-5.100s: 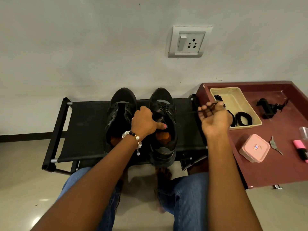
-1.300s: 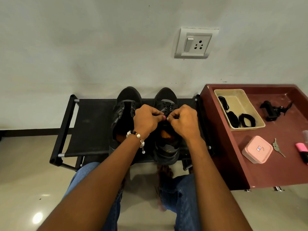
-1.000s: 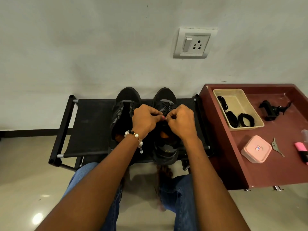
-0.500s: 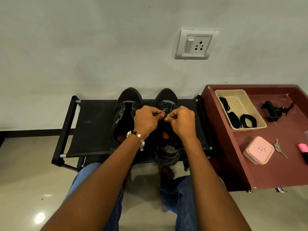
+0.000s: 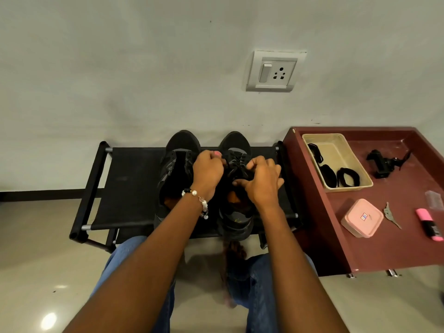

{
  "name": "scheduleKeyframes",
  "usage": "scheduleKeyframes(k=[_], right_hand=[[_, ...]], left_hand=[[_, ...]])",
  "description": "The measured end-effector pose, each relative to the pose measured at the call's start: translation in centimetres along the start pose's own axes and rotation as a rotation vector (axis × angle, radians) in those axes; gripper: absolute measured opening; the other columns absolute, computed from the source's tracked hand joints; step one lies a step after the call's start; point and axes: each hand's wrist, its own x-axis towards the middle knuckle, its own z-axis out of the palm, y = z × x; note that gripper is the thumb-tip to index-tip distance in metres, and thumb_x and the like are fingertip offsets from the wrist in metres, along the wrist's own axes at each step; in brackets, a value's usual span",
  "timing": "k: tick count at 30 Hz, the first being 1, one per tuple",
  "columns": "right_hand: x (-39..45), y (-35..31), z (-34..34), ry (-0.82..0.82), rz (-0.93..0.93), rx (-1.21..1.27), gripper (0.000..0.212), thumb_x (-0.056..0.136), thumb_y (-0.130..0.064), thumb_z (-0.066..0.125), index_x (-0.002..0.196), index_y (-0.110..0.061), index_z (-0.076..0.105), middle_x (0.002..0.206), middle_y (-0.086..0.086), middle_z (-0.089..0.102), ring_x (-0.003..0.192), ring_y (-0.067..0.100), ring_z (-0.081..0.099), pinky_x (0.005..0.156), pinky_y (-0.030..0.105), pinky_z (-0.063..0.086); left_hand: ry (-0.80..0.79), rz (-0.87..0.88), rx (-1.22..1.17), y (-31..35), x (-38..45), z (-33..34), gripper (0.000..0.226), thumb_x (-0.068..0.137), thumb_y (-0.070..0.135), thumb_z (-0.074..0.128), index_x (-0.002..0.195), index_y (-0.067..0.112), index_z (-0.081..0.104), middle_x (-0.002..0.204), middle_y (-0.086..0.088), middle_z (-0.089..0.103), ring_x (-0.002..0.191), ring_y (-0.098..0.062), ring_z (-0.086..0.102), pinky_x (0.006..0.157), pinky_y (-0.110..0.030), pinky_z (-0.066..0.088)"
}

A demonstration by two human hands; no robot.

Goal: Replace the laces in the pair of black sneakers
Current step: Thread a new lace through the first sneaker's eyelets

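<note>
Both hands, left hand [image 5: 208, 173] and right hand [image 5: 262, 180], pinch the thin black lace [image 5: 234, 162] over the right black mesh sneaker [image 5: 236, 188].

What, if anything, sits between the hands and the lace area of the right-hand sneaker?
Nothing visible. The left hand and right hand are both already on the right-hand sneaker, fingers curled at its lace. The left-hand sneaker stands beside it, not between.
</note>
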Motion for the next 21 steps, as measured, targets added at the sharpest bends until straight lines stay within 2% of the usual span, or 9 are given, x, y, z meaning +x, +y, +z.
scheduleKeyframes(k=[3,5,8,10,12,14,16,18,21], right_hand=[[-0.7,0.1,0.1,0.027,0.04,-0.019,0.049,0.069,-0.033,0.085,0.093,-0.023,0.044,0.115,0.004,0.051,0.115,0.025,0.041,0.093,0.041,0.034],[-1.0,0.1,0.2,0.042,0.067,-0.008,0.049,0.07,-0.033,0.085,0.092,-0.021,0.042,0.113,0.006,0.053,0.112,0.027,0.046,0.091,0.042,0.04],[-1.4,0.0,0.5,0.093,0.081,0.05,0.049,0.07,-0.031,0.086,0.089,-0.019,0.042,0.105,0.008,0.056,0.103,0.027,0.052,0.083,0.04,0.045],[-1.7,0.0,0.5,0.114,0.092,0.09,0.048,0.07,-0.029,0.086,0.089,-0.017,0.043,0.1,0.008,0.057,0.096,0.027,0.055,0.076,0.037,0.046],[-2.0,0.0,0.5,0.115,0.127,0.127,0.047,0.071,-0.027,0.086,0.089,-0.015,0.044,0.097,0.008,0.059,0.092,0.026,0.058,0.069,0.034,0.042],[-2.3,0.0,0.4,0.129,0.163,0.16,0.048,0.071,-0.028,0.086,0.089,-0.014,0.044,0.098,0.01,0.06,0.092,0.026,0.059,0.068,0.031,0.037],[-2.8,-0.1,0.2,0.163,0.192,0.195,0.048,0.071,-0.028,0.086,0.094,-0.011,0.048,0.104,0.012,0.058,0.095,0.027,0.057,0.07,0.031,0.037],[-3.3,-0.2,0.2,0.185,0.24,0.225,0.052,0.071,-0.025,0.086,0.106,-0.007,0.052,0.114,0.014,0.054,0.104,0.03,0.055,0.079,0.035,0.042],[-3.8,-0.6,0.2,0.111,0.386,0.241,0.064,0.076,-0.022,0.082,0.125,-0.003,0.046,0.129,0.021,0.047,0.119,0.038,0.049,0.092,0.044,0.045]], left_hand=[[-0.087,-0.118,-0.539,2.0,0.0,-1.0,0.021,0.104,0.015,0.035,0.09,0.011,0.049,0.077,-0.01,0.065,0.068,-0.023,0.065,0.066,-0.035,0.056],[-0.114,-0.077,-0.578,2.4,-0.1,-1.7,0.019,0.103,0.015,0.041,0.089,0.01,0.052,0.066,-0.006,0.055,0.054,-0.017,0.054,0.061,-0.032,0.056],[-0.088,0.436,0.205,2.1,0.4,-2.5,0.012,0.099,0.017,0.052,0.099,0.013,0.063,0.074,0.003,0.058,0.062,-0.012,0.054,0.061,-0.019,0.049],[-0.189,0.702,0.723,2.6,1.0,-3.1,0.018,0.097,0.016,0.055,0.109,0.011,0.067,0.096,-0.004,0.063,0.085,-0.018,0.06,0.081,-0.023,0.048],[-0.311,0.697,1.183,3.5,1.3,-3.4,0.024,0.097,0.02,0.054,0.115,0.009,0.067,0.111,-0.014,0.058,0.106,-0.028,0.054,0.094,-0.035,0.043],[-0.35,0.638,1.475,4.4,1.3,-3.7,0.026,0.096,0.024,0.056,0.113,0.006,0.067,0.11,-0.018,0.061,0.109,-0.034,0.054,0.095,-0.04,0.045],[-0.332,0.601,1.432,5.1,1.0,-4.2,0.024,0.094,0.024,0.059,0.105,0.005,0.069,0.102,-0.017,0.066,0.103,-0.032,0.06,0.089,-0.039,0.05],[-0.271,0.56,1.075,5.8,0.6,-4.7,0.017,0.092,0.02,0.061,0.095,0.005,0.069,0.087,-0.01,0.069,0.087,-0.024,0.066,0.079,-0.03,0.052],[-0.161,0.461,0.477,7.6,-0.9,-4.5,0.013,0.089,0.018,0.068,0.101,0.018,0.064,0.069,-0.003,0.067,0.056,-0.003,0.061,0.054,-0.009,0.043]])
